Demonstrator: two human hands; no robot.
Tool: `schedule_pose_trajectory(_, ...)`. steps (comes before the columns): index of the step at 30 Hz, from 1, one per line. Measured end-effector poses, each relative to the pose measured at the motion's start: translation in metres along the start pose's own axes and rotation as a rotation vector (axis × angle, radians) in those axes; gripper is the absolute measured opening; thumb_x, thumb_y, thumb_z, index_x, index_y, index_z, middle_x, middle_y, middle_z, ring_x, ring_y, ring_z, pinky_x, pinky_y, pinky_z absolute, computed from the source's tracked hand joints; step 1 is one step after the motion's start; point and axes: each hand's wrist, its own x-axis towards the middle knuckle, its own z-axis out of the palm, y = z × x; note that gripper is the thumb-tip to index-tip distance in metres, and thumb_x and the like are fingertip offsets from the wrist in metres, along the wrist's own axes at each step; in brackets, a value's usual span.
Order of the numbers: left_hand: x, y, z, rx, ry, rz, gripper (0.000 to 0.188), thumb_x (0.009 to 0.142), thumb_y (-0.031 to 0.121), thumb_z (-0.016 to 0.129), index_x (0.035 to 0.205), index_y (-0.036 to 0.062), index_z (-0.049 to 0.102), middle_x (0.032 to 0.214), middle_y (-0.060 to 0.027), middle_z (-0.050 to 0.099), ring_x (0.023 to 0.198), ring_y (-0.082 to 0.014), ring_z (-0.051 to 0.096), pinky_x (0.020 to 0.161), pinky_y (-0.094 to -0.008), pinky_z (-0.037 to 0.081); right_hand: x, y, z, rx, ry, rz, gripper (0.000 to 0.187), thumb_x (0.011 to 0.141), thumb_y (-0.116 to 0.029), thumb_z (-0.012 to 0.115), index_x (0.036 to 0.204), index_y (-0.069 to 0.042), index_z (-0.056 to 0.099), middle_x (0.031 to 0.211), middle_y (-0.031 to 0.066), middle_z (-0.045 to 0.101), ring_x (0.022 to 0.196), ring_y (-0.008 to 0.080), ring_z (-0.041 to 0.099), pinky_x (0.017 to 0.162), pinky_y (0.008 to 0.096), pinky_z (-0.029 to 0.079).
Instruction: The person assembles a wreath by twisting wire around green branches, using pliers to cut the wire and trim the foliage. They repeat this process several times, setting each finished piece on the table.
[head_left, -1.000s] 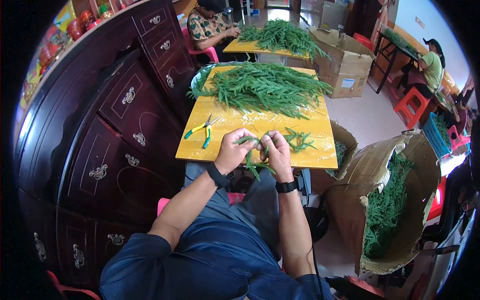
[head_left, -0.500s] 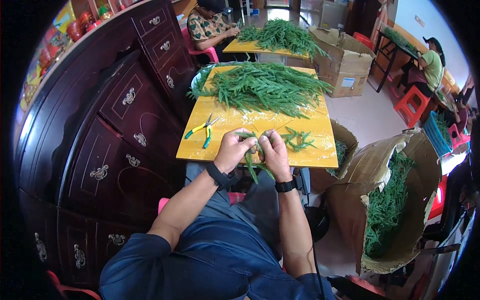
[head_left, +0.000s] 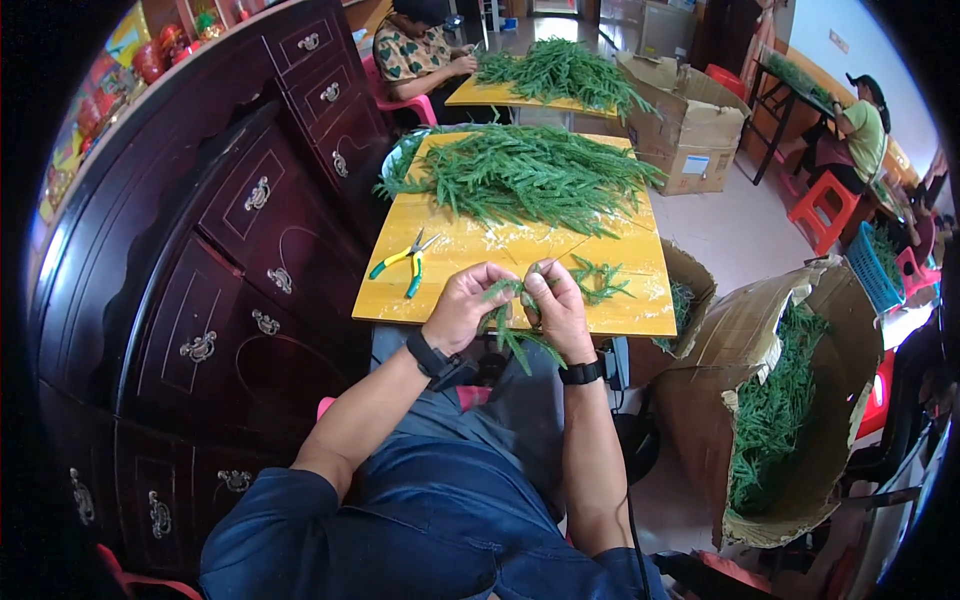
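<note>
Over the near edge of a yellow tabletop [head_left: 455, 300], my left hand [head_left: 468, 305] and my right hand [head_left: 560, 308] meet, fingers pinched. Between them is an artificial green branch [head_left: 515, 350] whose leafy tips hang below the table edge. Both hands grip its upper part, and the fingers hide the exact joint. To the left lie pliers [head_left: 406, 262] with yellow-and-green handles, jaws pointing away. Just right of my right hand rest several short green sprigs [head_left: 600, 282]. A large heap of green branches [head_left: 530, 175] covers the far half of the table.
Dark wooden drawers [head_left: 230, 270] stand close on the left. On the right are open cardboard boxes [head_left: 700, 430] with greenery inside. Beyond, a person [head_left: 415, 60] sits at a second yellow table [head_left: 480, 95]; another person [head_left: 865, 130] sits at far right near a red stool [head_left: 825, 210].
My hands have shifted slightly, the right one a little to the right and lower. The branch's hanging tips have swung to the right. The pliers have not moved.
</note>
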Motion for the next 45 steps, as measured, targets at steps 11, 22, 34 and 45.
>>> schedule_pose_trajectory(11,-0.001,0.0,-0.028,-0.49,-0.275,-0.521,0.029,0.098,0.03,0.06,0.116,0.0069,0.058,0.096,-0.0032,0.065,0.082,-0.0135,0.063,0.065,-0.0258,0.05,-0.008,-0.014,0.001,-0.126,-0.124,0.11,0.011,0.102,-0.018,0.056,0.098,-0.008,0.054,0.078,-0.0041,0.051,0.058,0.0031,0.044,0.05,0.0186,0.037)
schedule_pose_trajectory(22,0.014,0.0,-0.035,0.072,-0.389,-0.465,0.018,0.092,0.021,0.068,0.098,0.0078,0.058,0.077,-0.0012,0.063,0.069,-0.0148,0.065,0.057,-0.0294,0.051,-0.007,-0.012,-0.004,-0.317,-0.171,0.115,0.013,0.1,-0.018,0.059,0.098,-0.005,0.058,0.076,-0.0037,0.059,0.058,0.0019,0.05,0.048,0.0196,0.04)
schedule_pose_trajectory(34,0.002,0.0,-0.002,1.289,0.14,0.39,0.018,0.081,0.011,0.072,0.093,0.0046,0.06,0.073,-0.006,0.065,0.064,-0.0109,0.063,0.057,-0.0323,0.05,-0.001,0.003,0.008,-0.496,0.108,-0.1,0.013,0.097,-0.014,0.059,0.094,-0.001,0.058,0.066,0.0033,0.059,0.052,0.0079,0.054,0.049,0.0263,0.044)
schedule_pose_trajectory(45,-0.004,0.004,-0.006,-0.245,0.124,-0.33,0.011,0.093,0.011,0.066,0.1,0.003,0.068,0.084,-0.0009,0.066,0.069,-0.0136,0.06,0.065,-0.0318,0.05,-0.001,0.005,0.011,-0.588,0.056,-0.228,0.009,0.095,-0.01,0.06,0.095,-0.001,0.059,0.066,0.0092,0.059,0.058,0.0121,0.054,0.055,0.0292,0.045)
